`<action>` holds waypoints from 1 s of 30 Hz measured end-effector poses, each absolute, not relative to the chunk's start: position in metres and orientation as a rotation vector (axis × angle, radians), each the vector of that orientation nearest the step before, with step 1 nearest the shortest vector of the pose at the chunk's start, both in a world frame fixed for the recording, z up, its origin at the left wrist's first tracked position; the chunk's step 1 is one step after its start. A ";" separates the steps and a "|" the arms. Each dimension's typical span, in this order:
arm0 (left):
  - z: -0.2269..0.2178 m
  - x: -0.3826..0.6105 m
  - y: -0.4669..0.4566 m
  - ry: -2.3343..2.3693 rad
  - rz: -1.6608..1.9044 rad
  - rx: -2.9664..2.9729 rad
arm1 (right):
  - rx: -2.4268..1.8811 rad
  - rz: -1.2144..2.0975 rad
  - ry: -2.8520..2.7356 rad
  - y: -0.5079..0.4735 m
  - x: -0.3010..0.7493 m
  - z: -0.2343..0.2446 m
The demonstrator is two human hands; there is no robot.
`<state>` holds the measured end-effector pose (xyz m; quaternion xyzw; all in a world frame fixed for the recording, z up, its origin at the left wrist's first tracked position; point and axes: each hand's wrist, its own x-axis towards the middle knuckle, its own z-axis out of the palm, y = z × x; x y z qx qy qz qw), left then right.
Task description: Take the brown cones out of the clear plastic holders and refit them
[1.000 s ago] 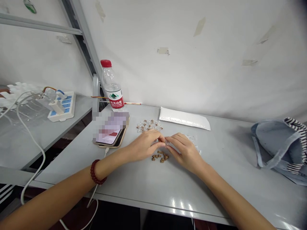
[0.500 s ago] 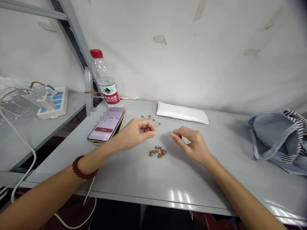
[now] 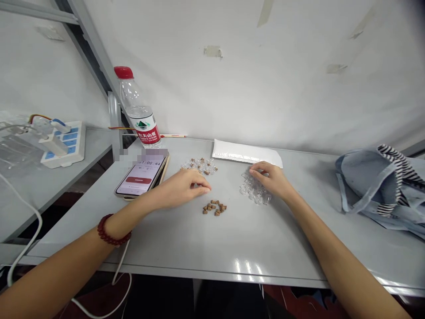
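My left hand [image 3: 184, 188] hovers over the table with thumb and forefinger together in a pinch; whatever it may hold is too small to make out. Just below its fingertips lies a loose group of small brown corks [image 3: 217, 212]. At the far edge of a pile of small clear pieces [image 3: 255, 190], perhaps tiny bottles, the fingertips of my right hand [image 3: 274, 178] close together. Anything between them is hidden. Behind my left hand spreads another cluster of clear pieces with brown bits in them [image 3: 207, 167].
A phone [image 3: 141, 177] with a running timer lies left, before a red-capped water bottle [image 3: 145, 122]. A white packet [image 3: 247, 153] rests near the wall. On the right slumps a blue cloth bag [image 3: 365, 181]. A power strip [image 3: 78, 144] stands far left.
My right hand has moved away from my left hand, back to the clear pile, which shows more fully now. My left hand has shifted slightly left in view. The camera view has turned a little.
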<state>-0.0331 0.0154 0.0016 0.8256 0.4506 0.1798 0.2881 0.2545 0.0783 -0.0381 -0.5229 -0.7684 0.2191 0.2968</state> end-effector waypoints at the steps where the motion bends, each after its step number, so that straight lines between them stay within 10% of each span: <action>1: 0.006 -0.037 0.017 1.261 0.504 2.233 | -1.393 0.623 -2.036 0.078 0.253 -0.037; 30: -0.021 -0.039 0.019 1.368 0.334 2.386 | -1.418 0.460 -2.236 0.060 0.233 -0.032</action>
